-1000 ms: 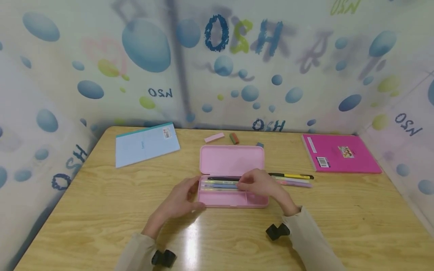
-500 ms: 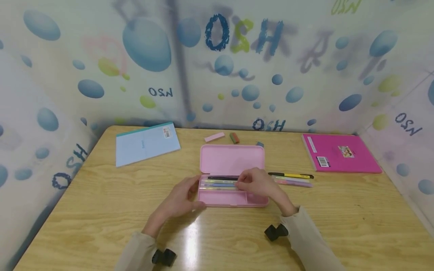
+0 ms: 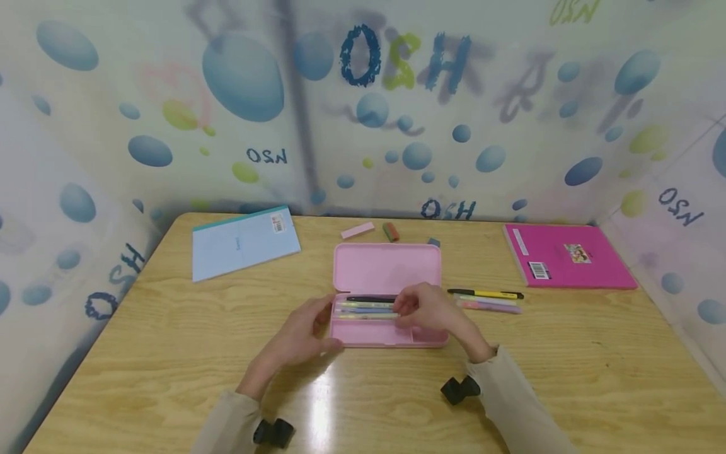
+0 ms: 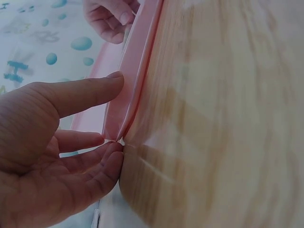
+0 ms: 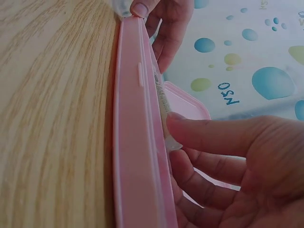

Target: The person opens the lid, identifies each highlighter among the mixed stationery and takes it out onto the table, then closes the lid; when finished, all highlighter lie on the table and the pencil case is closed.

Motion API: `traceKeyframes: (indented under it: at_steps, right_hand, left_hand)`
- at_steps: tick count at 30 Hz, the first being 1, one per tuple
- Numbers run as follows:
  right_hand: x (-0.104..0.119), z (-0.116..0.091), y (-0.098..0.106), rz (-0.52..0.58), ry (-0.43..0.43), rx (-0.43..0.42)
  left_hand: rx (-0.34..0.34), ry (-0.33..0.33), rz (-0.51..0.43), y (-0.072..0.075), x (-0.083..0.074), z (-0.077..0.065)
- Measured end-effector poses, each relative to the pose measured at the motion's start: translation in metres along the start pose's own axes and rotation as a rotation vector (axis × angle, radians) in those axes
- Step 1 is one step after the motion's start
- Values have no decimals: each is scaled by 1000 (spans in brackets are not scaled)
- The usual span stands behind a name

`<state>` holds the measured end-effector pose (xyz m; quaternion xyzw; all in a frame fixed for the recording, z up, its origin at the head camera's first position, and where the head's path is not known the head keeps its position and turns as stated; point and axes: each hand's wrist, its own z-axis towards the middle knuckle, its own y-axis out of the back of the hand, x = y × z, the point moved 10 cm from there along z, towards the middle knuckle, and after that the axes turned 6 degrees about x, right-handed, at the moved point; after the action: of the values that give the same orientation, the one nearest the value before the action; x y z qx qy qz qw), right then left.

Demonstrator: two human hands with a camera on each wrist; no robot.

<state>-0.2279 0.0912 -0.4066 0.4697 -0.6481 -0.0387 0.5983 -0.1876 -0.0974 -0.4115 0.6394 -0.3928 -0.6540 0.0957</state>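
Observation:
A pink pencil case [image 3: 371,333] lies with its lid [image 3: 387,268] folded back, several pens in its long compartment. My left hand [image 3: 300,334] holds the case's left end, the thumb on the front wall and the fingertips at the end corner in the left wrist view. Over the right half of the compartment, my right hand [image 3: 425,309] pinches the end of a pale, clear-tipped pen [image 5: 162,95] between thumb and fingers. A black pen [image 3: 368,299] and a blue pen [image 3: 363,310] lie beside it, their right ends hidden behind the hand.
Right of the case lie a yellow-and-black pen [image 3: 490,294] and pastel pens [image 3: 493,307]. Behind it are a pink bar [image 3: 357,231], a green-and-orange eraser [image 3: 391,232] and a small blue block [image 3: 433,242]. A blue notebook [image 3: 244,246] lies left, a magenta book [image 3: 567,258] right.
My right hand has shifted slightly left and toward the front of the long compartment, its fingers now at the frontmost pen. The left hand has stayed on the pencil case.

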Motion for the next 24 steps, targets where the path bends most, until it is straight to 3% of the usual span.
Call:
traceKeyframes:
  at_steps: [7, 14, 24]
  right_hand:
    - [1, 0, 1, -17, 11, -3]
    - [2, 0, 5, -11, 52, -23]
    - [4, 0, 8, 110, 129, -58]
  left_hand:
    - [2, -1, 5, -1, 1, 2]
    - [-10, -63, 10, 0, -2, 2]
    - [-2, -43, 9, -1, 0, 2]
